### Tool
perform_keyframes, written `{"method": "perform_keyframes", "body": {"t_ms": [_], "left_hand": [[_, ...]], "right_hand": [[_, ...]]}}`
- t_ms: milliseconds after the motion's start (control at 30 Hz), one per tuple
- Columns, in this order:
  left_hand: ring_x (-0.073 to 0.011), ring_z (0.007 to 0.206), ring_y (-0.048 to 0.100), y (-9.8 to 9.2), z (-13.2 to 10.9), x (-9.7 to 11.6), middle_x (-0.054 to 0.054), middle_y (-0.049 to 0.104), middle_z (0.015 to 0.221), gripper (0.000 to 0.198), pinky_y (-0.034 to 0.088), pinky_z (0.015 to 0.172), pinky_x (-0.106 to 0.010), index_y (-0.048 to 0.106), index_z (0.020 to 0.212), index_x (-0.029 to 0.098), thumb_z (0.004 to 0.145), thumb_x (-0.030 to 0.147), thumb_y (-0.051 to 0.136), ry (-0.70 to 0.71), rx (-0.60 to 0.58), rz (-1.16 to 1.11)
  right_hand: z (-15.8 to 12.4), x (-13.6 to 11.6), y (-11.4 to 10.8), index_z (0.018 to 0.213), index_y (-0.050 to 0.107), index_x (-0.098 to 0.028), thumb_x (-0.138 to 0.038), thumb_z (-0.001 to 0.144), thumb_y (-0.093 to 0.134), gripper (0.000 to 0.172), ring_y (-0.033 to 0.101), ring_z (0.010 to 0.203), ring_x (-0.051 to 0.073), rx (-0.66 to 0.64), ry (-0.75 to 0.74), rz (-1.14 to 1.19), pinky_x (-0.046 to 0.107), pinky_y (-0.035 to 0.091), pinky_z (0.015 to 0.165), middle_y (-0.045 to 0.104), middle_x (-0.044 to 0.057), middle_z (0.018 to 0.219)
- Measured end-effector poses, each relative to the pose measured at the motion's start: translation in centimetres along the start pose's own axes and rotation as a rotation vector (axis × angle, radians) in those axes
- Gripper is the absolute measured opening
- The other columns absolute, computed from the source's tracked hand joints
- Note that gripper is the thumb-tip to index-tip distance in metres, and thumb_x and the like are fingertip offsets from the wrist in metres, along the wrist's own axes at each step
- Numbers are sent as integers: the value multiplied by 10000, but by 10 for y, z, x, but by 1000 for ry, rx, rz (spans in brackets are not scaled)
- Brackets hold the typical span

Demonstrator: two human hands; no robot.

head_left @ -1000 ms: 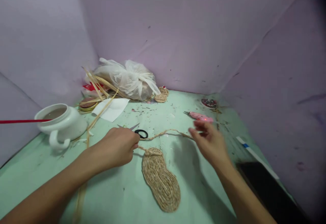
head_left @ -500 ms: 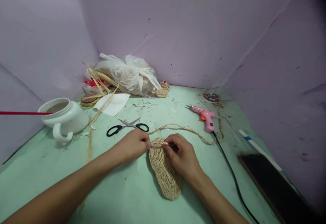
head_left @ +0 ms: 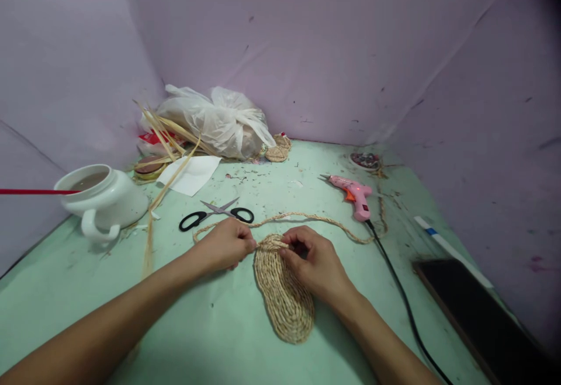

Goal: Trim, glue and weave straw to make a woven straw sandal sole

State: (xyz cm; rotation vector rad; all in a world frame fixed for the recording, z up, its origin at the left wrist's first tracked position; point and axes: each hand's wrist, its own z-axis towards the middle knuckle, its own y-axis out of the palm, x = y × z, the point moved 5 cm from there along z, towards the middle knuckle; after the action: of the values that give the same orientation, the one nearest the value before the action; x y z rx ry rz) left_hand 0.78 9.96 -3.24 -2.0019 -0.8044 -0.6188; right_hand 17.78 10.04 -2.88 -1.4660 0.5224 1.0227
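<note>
A sole-shaped piece of coiled straw braid [head_left: 283,297] lies on the pale green table between my hands. My right hand [head_left: 313,262] pinches its upper right edge, thumb and forefinger at a short strand across the top. At the upper left edge, my left hand [head_left: 228,245] is closed on the braided straw cord [head_left: 302,217]. That cord loops from behind the left hand, past the scissors, and off to the right toward the glue gun. Black-handled scissors [head_left: 217,212] lie with blades spread just beyond my left hand.
A pink glue gun [head_left: 356,195] with a black cable lies at the right, near a dark phone-like slab [head_left: 473,315]. At the left stands a white pot [head_left: 109,204] with a red stick. Straw strips, white paper [head_left: 193,174] and a plastic bag [head_left: 223,119] sit at the back.
My left hand has shifted slightly left, and a loop of the cord now shows behind it. My right hand keeps its pinch on the straw piece. The camera view has shifted slightly.
</note>
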Motion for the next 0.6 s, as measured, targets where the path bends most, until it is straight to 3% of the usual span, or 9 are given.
{"method": "perform_keyframes", "body": {"t_ms": [133,267,433,500,600], "left_hand": [[-84,372,359,-4,0,3,44,412,403,229,265,408,-223,484,520,167,684,327,494,55,-9,13],[-90,416,335,-9,-3,8,35,425,429,412,256,443,-227,556,579,152,764,486,399,104,-22,-6],[-82,449,266,-13,-18,21,64,307,462,339,213,447,-223,437,523,172,732,437,470,170,-43,28],[-92,480,321,-14,-27,30,52,348,489,295,246,475,-227,449,540,171,744,383,481,239,-8,183],[-127,559,435,-14,-45,47,4,496,596,228,285,530,-255,513,609,172,796,278,438,420,146,610]], "right_hand": [[1,3,0,813,610,-186,-151,703,584,118,553,687,146,-44,17,56,279,452,641,609,23,792],[2,4,0,794,618,-188,-138,697,579,115,556,675,141,-60,32,68,271,451,627,612,14,764],[2,1,-2,773,628,-185,-101,685,574,134,562,690,139,-84,-11,64,272,458,639,622,32,844],[2,0,-3,787,639,-184,-81,683,566,164,575,738,146,-122,-37,92,278,465,673,623,44,891],[3,1,-6,797,644,-185,-55,676,562,196,581,806,159,-162,-34,129,290,467,723,625,45,895]]}}
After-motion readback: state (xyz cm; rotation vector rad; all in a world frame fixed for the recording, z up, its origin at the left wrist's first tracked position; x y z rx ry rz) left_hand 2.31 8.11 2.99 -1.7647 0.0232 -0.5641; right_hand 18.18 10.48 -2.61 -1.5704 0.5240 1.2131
